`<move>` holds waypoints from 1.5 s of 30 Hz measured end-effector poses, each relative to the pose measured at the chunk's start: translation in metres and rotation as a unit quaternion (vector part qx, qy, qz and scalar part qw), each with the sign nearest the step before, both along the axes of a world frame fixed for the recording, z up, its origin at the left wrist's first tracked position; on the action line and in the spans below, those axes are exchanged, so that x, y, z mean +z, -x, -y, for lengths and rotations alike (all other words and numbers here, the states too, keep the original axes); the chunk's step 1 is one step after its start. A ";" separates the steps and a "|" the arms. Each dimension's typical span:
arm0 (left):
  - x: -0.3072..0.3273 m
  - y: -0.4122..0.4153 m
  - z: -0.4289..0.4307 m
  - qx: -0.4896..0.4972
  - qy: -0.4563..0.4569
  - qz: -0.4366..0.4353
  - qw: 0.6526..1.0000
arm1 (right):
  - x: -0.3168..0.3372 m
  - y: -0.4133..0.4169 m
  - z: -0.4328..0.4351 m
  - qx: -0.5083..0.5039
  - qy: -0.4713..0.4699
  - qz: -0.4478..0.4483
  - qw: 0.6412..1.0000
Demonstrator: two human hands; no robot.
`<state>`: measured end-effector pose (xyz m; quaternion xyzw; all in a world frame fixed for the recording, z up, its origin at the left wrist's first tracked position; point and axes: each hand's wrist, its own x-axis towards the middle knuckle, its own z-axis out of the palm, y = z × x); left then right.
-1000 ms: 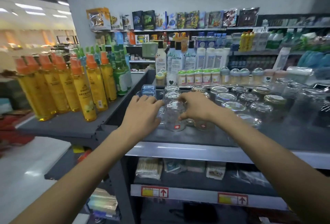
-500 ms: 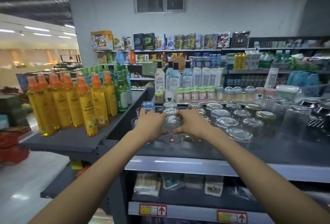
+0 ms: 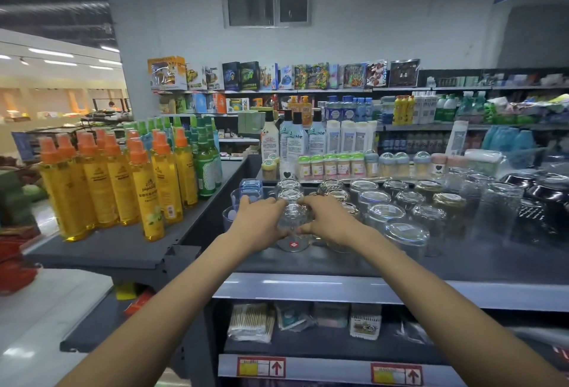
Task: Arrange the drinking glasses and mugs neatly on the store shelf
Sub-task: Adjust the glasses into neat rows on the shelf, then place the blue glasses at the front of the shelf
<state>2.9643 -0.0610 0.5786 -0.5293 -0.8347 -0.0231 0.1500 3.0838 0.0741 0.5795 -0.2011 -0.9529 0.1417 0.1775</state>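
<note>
A clear drinking glass [image 3: 293, 226] with a red sticker stands upside down near the front of the dark shelf [image 3: 462, 263]. My left hand [image 3: 257, 225] grips its left side and my right hand [image 3: 331, 223] grips its right side. Behind it stand more upturned clear glasses [image 3: 289, 194] in a row. To the right, several rows of upturned glasses [image 3: 385, 214] and gold-rimmed glasses [image 3: 449, 200] fill the shelf. Blue-tinted glasses [image 3: 251, 188] sit just left of my left hand, partly hidden by it.
Yellow spray bottles [image 3: 147, 189] and green bottles [image 3: 204, 168] crowd the adjoining shelf on the left. Baby bottles [image 3: 335, 166] and lotion bottles [image 3: 297, 137] line the back. Black bowls [image 3: 545, 192] sit at the far right. A lower shelf holds cotton swab packs [image 3: 251, 322].
Both hands have closed in from resting beside the glass to gripping it on either side. The camera has tilted upward, so the shelf sits lower in view.
</note>
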 end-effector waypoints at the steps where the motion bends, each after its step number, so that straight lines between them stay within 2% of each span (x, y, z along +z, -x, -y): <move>1: -0.001 0.000 -0.001 -0.002 0.001 0.000 1.000 | -0.001 0.000 0.001 0.000 -0.002 -0.005 1.000; 16: -0.014 -0.002 -0.002 -0.007 -0.029 -0.012 0.999 | -0.010 -0.005 0.006 0.008 0.008 -0.026 1.000; 25: -0.020 0.002 -0.005 -0.019 -0.035 0.032 0.999 | -0.017 -0.005 0.006 0.006 -0.002 -0.051 0.999; 32: -0.025 -0.005 0.000 -0.024 -0.067 -0.002 0.997 | -0.026 -0.008 0.008 0.008 -0.028 -0.078 0.997; 45: -0.023 -0.007 0.004 -0.024 -0.077 -0.010 0.997 | -0.026 -0.013 0.012 0.011 -0.037 -0.083 0.996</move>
